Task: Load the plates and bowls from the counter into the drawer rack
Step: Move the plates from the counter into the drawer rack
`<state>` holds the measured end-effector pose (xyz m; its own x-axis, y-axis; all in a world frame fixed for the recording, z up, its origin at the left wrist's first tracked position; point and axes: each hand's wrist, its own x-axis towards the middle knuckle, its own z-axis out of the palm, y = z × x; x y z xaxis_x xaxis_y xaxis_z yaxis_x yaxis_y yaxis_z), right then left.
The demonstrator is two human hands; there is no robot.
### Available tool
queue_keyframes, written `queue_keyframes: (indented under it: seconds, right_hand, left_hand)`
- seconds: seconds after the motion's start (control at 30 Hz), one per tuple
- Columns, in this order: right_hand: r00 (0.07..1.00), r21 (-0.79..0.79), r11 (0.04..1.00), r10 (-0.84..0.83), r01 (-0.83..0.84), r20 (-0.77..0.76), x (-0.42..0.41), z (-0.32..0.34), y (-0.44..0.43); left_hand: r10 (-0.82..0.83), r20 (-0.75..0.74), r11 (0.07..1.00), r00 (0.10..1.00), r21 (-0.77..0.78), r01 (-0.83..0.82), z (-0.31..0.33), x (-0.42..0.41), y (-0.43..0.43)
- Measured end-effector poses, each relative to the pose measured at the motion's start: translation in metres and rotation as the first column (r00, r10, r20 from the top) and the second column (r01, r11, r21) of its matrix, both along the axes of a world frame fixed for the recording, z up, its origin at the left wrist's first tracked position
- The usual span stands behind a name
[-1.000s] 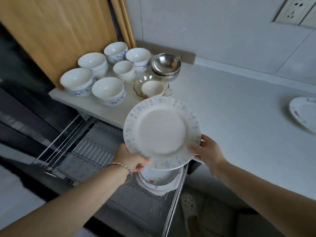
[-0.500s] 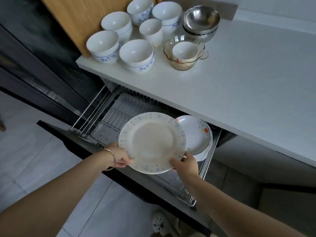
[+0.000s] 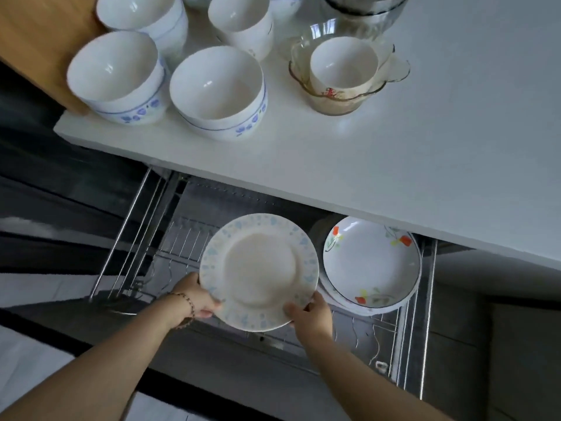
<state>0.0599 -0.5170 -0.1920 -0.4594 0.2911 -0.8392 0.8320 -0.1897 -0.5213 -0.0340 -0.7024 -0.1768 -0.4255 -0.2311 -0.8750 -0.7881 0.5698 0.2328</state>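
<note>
A white plate with a pale blue flower rim hangs over the open wire drawer rack. My left hand grips its lower left edge and my right hand grips its lower right edge. To its right, a red-flowered plate leans in the rack on top of other plates. On the white counter above stand several white bowls with blue trim, a small cup inside a glass bowl, and steel bowls at the top edge.
A wooden board leans at the counter's far left. The counter edge overhangs the back of the drawer. The rack's left half shows bare wire slots. Pale floor tiles lie at the lower left.
The plate has gone from counter height down to the drawer rack, next to the flowered plates. Both hands have kept their hold, and my view has tilted further down.
</note>
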Motion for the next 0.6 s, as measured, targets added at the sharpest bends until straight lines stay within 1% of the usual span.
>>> queue_keyframes:
  seconds: [0.13, 0.23, 0.4, 0.5, 0.6]
  right_hand:
    - [0.991, 0.020, 0.996, -0.084, 0.083, 0.100, -0.027, -0.036, -0.029]
    - [0.983, 0.065, 0.993, -0.109, 0.101, 0.145, -0.043, -0.063, -0.038]
    - [0.976, 0.181, 0.979, -0.128, 0.095, 0.178, -0.058, -0.111, -0.040]
    - [0.973, 0.249, 0.965, -0.135, 0.085, 0.188, -0.059, -0.127, -0.044]
    - [0.975, 0.284, 0.953, -0.157, 0.107, 0.157, -0.063, -0.132, -0.048]
  left_hand:
    - [-0.123, 0.009, 0.992, 0.992, 0.002, 0.123, -0.040, -0.038, -0.013]
    - [-0.150, -0.004, 0.989, 0.989, -0.014, 0.150, -0.075, -0.056, -0.018]
    - [-0.236, -0.089, 0.971, 0.968, -0.053, 0.232, -0.128, -0.062, -0.016]
    - [-0.249, -0.107, 0.968, 0.963, -0.061, 0.243, -0.146, -0.065, -0.014]
    - [-0.275, -0.134, 0.960, 0.952, -0.084, 0.266, -0.157, -0.077, -0.012]
